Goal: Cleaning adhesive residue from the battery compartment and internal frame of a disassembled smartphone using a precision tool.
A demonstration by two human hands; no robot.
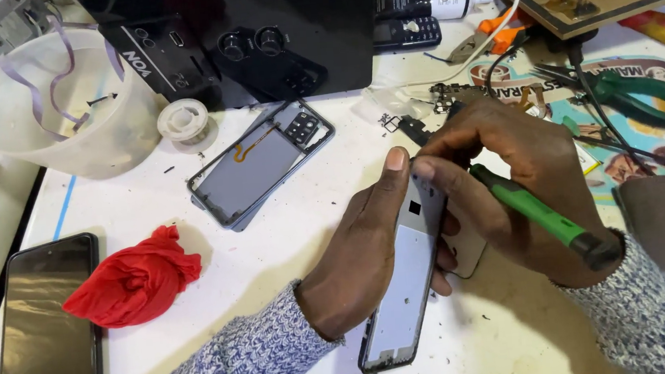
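**Opened phone held on edge, screwdriver at its top**

The opened phone body point(405, 285) stands tilted in the left hand point(363, 264), whose fingers are wrapped round its edges, thumb at the top. The right hand point(515, 171) pinches a green screwdriver point(539, 213), tip beside that thumb. Beyond the fingertips lies a back cover point(258, 165); left of them, a red cloth point(134, 280).

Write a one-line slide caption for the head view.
Left hand steadies an opened phone frame while right hand works it with a green-handled screwdriver.
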